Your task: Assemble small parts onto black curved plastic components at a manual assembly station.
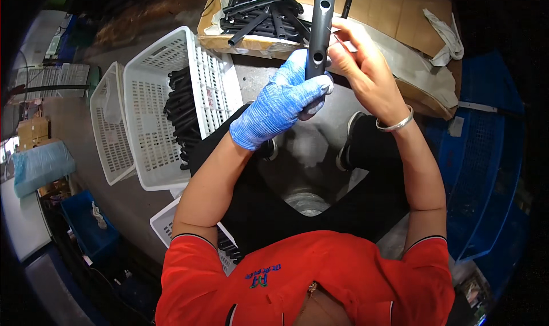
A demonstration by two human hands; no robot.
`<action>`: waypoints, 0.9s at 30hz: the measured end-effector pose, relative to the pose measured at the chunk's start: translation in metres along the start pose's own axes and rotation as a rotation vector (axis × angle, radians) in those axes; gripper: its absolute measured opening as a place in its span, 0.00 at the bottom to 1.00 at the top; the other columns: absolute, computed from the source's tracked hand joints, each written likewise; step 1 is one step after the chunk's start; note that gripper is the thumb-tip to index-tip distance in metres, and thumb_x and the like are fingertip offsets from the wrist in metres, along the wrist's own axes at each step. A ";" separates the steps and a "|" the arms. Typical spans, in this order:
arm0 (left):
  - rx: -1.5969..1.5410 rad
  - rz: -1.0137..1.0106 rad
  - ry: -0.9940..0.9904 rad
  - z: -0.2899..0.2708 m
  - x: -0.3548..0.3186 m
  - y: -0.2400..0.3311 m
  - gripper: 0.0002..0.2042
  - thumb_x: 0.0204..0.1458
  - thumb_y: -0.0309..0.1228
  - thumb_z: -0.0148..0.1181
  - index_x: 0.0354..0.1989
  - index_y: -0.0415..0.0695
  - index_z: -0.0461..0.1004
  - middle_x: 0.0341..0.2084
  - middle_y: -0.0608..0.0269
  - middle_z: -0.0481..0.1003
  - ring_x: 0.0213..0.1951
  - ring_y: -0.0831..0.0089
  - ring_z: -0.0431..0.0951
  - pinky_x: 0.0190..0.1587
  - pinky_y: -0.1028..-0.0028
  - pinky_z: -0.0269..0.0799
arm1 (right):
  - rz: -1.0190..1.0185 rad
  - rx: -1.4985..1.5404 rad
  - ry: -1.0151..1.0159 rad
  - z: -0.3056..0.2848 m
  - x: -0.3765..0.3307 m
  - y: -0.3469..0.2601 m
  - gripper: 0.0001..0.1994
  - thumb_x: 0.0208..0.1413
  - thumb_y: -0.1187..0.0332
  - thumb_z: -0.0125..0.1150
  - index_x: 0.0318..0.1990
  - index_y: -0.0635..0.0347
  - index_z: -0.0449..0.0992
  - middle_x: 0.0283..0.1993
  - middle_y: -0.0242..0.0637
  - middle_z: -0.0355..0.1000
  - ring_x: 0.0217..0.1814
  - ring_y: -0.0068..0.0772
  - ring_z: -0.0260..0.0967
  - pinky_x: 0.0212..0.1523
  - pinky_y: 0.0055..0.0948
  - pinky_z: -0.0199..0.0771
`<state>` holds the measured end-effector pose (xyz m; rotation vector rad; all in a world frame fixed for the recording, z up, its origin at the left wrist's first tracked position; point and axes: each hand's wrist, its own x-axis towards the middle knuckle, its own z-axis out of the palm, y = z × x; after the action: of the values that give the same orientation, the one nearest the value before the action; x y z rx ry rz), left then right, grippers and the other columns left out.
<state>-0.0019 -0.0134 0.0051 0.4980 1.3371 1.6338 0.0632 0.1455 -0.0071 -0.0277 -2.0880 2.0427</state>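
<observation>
black tube (320, 37): held up near top center, slightly tilted, two round holes seen on the visible face; top end cut off by the picture edge
left hand (280, 103): blue-gloved, fingers closed around the tube's lower part, thumb laid across it
left arm: bent, reached forward and inward
right hand (369, 68): bare, fingers half curled, thumb and index brought to the tube's right side near the lower hole; contact or a pinched item cannot be told
right arm: bent at elbow, bracelet (396, 122) worn at wrist
cardboard box (263, 47): placed beyond the hands, black tubes (266, 20) piled inside
white crate (154, 114): stood at left, dark parts (183, 117) stacked inside
blue bin (472, 171): seen at right
</observation>
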 end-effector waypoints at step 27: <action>0.965 0.475 0.153 -0.021 0.000 -0.015 0.14 0.52 0.22 0.52 0.48 0.44 0.68 0.44 0.53 0.66 0.42 0.62 0.71 0.44 0.68 0.69 | -0.484 -1.002 0.042 0.002 -0.009 -0.018 0.06 0.45 0.78 0.61 0.32 0.63 0.73 0.28 0.38 0.73 0.28 0.37 0.72 0.28 0.27 0.70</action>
<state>-0.0123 -0.0247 -0.0159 1.3553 2.2265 1.2894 0.0736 0.1413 0.0094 0.2414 -2.5254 0.6138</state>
